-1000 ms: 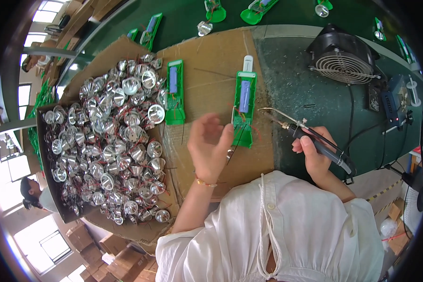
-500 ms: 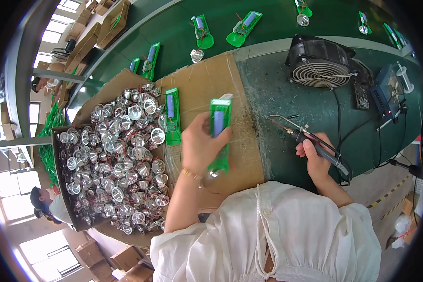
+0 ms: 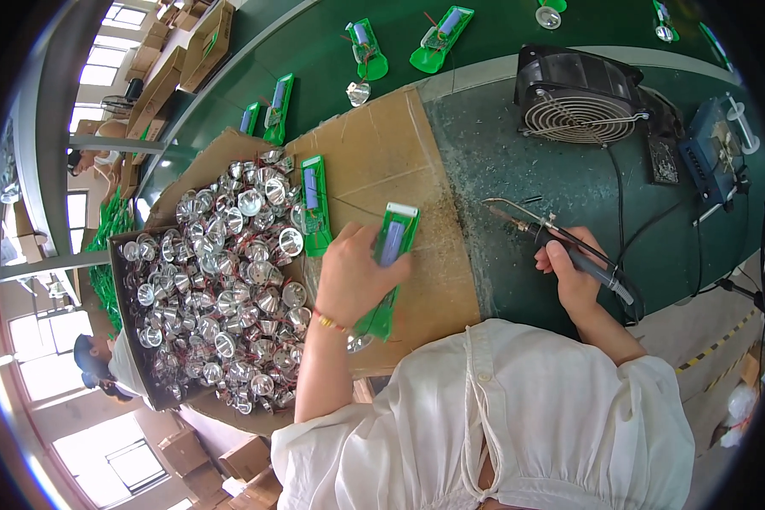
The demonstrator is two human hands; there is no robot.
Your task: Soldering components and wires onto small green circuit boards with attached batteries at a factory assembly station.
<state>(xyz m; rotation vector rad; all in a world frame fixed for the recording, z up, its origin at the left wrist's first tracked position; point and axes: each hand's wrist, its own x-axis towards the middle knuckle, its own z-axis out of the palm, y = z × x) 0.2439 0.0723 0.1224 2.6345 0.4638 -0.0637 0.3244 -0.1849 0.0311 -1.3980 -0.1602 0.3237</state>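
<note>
My left hand (image 3: 353,276) grips a green plastic lamp housing (image 3: 406,223) at its left side, thumb across it. A blue cylindrical battery (image 3: 392,245) and thin wires sit inside the housing, which slants over the cardboard sheet (image 3: 438,280). A silvery reflector (image 3: 359,342) shows by its lower end, partly hidden by my wrist. In my right hand (image 3: 575,272) is a soldering iron (image 3: 582,265), its tip pointing up and left over the green bench mat. A second green housing (image 3: 316,217) with a battery lies left of my left hand.
A carton (image 3: 132,331) heaped with silvery reflectors (image 3: 229,289) stands at the left. Several green housings lie on the far green surface (image 3: 314,51). A black fan (image 3: 580,93) and a blue soldering station (image 3: 707,157) with cables occupy the right side.
My left hand has brought the housing nearer to me and tilted it, so its lower end swings left. My right hand keeps the soldering iron at nearly the same spot.
</note>
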